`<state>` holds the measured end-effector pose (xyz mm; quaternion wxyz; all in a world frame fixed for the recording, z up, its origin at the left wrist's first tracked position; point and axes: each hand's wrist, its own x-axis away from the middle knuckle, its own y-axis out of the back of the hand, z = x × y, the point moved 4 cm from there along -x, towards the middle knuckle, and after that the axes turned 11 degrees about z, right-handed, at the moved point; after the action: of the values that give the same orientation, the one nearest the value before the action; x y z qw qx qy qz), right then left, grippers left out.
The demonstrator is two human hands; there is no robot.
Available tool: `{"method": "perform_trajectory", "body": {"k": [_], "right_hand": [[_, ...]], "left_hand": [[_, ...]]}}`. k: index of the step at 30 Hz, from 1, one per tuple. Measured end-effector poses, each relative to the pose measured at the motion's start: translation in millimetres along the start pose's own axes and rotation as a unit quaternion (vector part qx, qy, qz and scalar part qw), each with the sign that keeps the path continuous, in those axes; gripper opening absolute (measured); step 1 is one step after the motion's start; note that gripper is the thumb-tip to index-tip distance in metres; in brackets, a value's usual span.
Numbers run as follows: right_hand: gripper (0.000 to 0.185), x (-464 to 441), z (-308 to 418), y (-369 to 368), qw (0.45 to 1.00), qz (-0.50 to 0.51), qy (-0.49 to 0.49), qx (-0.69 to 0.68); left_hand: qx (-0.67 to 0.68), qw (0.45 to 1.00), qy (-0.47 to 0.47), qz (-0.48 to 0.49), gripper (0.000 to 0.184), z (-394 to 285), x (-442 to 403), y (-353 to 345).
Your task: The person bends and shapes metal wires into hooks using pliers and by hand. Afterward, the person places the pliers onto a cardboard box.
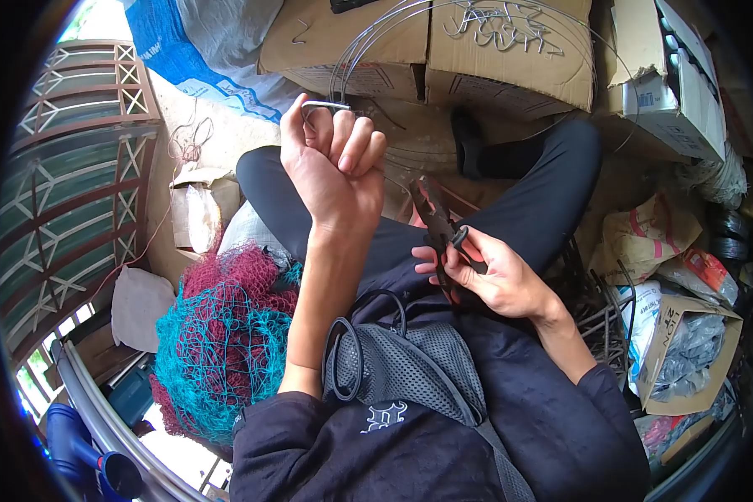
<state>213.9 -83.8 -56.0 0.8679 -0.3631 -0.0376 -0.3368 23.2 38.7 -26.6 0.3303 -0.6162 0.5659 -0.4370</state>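
My left hand [336, 171] is raised with its fingers curled, closed on a metal wire [328, 105]. A short bent end of that wire sticks out past the thumb and index finger. Large loops of wire [361, 52] arc from behind this hand over the cardboard boxes. My right hand [498, 276] grips a pair of pliers [435, 219] by the handles, which are black and red. The worn jaws point up and away from me, apart from the wire. Several small bent wire pieces [498, 27] lie on top of a cardboard box [510, 71].
Maroon and teal netting [226, 343] is heaped at my left, near a metal gate [75, 201]. A second cardboard box [368, 42] stands in front. On the right are a white carton [686, 105], an open box with grey plastic [686, 356] and a pile of metal rods [598, 326].
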Motion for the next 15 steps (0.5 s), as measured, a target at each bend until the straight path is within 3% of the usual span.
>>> {"method": "perform_trajectory", "body": {"k": [3,9,15], "right_hand": [[0.044,1,10,0,0.999,0.002,-0.034,0.005],[0.023,7,14,17,0.99,0.039,-0.073,0.117],[0.01,-2,24,4,0.995,0.036,0.004,0.092]], "left_hand": [[0.002,1.0,0.002,-0.003,0.056,1,-1,1],[0.043,0.999,0.01,0.012,0.053,-4,-1,1],[0.059,0.997,0.054,0.014,0.052,11,3,-1]]}}
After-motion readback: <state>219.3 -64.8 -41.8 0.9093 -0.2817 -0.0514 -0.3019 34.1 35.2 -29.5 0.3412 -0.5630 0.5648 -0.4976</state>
